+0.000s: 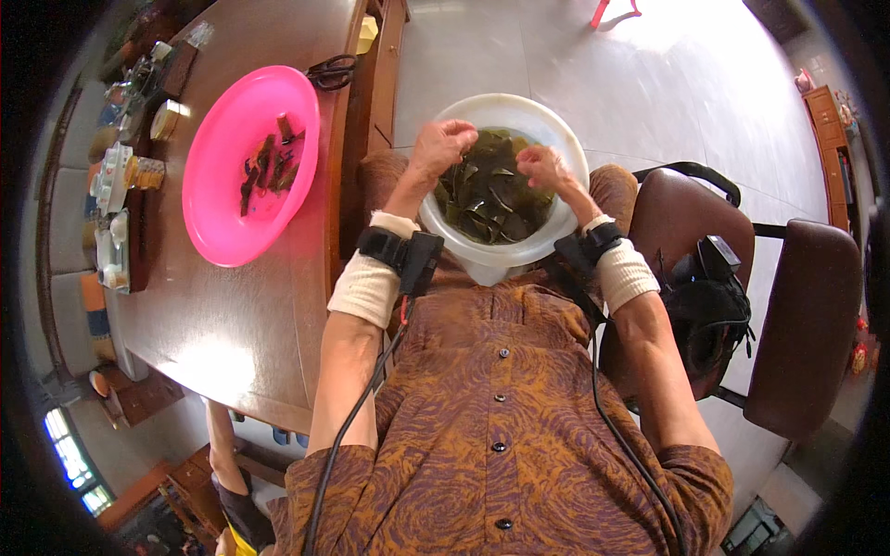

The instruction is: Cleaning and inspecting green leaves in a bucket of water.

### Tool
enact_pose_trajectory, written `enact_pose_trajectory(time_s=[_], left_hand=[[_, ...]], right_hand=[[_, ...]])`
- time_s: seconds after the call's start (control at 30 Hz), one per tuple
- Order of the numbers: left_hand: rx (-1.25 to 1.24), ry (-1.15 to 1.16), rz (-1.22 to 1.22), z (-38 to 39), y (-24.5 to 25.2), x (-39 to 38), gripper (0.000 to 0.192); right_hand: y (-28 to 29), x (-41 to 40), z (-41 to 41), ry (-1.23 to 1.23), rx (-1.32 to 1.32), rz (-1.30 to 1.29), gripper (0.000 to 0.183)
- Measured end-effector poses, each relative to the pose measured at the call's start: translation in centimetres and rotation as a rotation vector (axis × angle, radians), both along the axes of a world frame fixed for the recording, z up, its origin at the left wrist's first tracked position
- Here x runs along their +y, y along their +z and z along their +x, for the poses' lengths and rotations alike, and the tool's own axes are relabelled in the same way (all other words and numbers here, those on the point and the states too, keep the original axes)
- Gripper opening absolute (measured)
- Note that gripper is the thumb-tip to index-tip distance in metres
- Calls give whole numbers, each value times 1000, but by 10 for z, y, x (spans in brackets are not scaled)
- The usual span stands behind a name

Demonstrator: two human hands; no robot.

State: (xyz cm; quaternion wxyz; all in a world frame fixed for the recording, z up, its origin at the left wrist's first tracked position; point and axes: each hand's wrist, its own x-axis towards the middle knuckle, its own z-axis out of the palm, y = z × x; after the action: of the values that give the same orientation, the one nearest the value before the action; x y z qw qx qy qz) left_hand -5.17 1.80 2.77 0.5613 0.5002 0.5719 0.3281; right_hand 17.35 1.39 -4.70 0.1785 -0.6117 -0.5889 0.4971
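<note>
A white plastic basin (pixel 450 240) sits at my lap between my knees. Dark green leafy pieces, possibly seaweed, lie in liquid in it (pixel 497 187). Over the basin's left side is my left hand (pixel 445 147), its fingers curled and their tips drawn together. My right hand (pixel 544 167) hovers above the right part of the leaves with bent fingers. Whether either hand pinches a piece is too small to tell. To my left, a bright pink basin (pixel 222 181) on the wooden table holds several dark brown-green strips (pixel 264 167).
Black-handled scissors (pixel 332 72) lie by the table's edge, beside the pink basin. Jars and boxes (pixel 128 174) line the table's far side. On my right, a brown padded chair (pixel 685 201) bears a black bag (pixel 709 323). Another person's arm (pixel 221 438) reaches toward the table's near end.
</note>
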Motion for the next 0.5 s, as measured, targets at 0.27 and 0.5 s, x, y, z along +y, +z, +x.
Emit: enact_pose_trajectory(time_s=[0.27, 0.5], left_hand=[[1, 21, -276, 12, -66, -23, 19], [-99, 59, -482, 29, -100, -35, 25]], right_hand=[[-76, -51, -32, 330, -499, 227, 36], [-79, -50, -30, 131, -404, 101, 21]])
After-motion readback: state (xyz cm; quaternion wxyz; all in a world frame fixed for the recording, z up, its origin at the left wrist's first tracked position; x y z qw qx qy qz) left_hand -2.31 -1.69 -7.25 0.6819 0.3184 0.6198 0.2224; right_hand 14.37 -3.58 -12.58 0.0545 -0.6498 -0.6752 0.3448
